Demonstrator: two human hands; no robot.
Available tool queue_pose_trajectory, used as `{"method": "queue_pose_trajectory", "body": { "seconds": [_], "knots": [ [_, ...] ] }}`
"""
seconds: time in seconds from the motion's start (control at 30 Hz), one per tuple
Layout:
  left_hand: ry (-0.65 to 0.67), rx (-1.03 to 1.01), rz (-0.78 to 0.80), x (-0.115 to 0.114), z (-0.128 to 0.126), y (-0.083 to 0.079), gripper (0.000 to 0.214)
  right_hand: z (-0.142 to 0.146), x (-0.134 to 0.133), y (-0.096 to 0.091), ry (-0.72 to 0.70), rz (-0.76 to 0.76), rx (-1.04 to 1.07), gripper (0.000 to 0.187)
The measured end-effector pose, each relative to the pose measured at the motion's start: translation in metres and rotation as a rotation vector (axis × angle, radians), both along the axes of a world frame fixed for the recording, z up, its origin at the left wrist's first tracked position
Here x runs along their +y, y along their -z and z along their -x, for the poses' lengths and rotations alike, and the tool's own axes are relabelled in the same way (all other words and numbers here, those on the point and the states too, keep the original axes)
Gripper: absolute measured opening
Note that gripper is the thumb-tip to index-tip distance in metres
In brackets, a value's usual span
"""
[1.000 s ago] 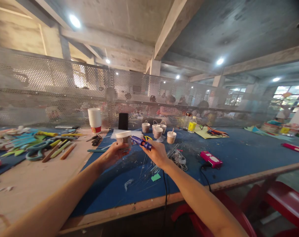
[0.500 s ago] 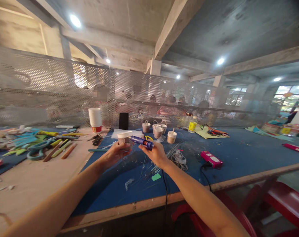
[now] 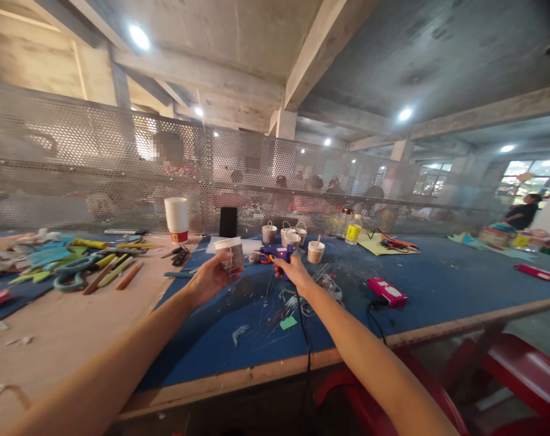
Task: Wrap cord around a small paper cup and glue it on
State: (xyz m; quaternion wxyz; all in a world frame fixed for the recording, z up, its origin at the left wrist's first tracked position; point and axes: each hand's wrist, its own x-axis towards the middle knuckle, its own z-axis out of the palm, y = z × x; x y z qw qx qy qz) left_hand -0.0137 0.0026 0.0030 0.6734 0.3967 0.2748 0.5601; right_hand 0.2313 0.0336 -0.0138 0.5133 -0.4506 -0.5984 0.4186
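Observation:
My left hand point(image 3: 210, 277) is wrapped round a small paper cup point(image 3: 230, 252) with a white rim, held just above the blue table top point(image 3: 420, 284). To its right, my right hand point(image 3: 293, 270) grips a blue glue gun point(image 3: 275, 251), nozzle pointing left toward the cup with a small gap between them. A black cord point(image 3: 304, 330) runs from the gun down over the table's front edge. Thin clear glue strands lie on the mat under both hands.
Several small paper cups with handles point(image 3: 289, 238) and a stack of white cups point(image 3: 175, 219) stand behind my hands. Scissors and coloured sticks point(image 3: 93, 266) lie left. A pink device point(image 3: 386, 290) lies right. A perforated metal screen point(image 3: 75, 169) backs the table; people sit beyond it.
My right hand has moved away from me and turned the glue gun, so its nozzle now points level at the cup. The left hand lifted the cup slightly.

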Motion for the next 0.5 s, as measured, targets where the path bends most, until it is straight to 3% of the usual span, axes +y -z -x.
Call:
{"method": "queue_pose_trajectory", "body": {
  "seconds": [0.27, 0.5],
  "knots": [
    [0.023, 0.008, -0.001, 0.003, -0.002, 0.002, 0.019, -0.012, 0.011, 0.018, 0.093, 0.035, -0.283, 0.029],
    [0.037, 0.057, -0.031, -0.004, -0.006, -0.001, 0.017, -0.016, 0.009, 0.016, 0.235, -0.071, -0.732, 0.059]
  ]
}}
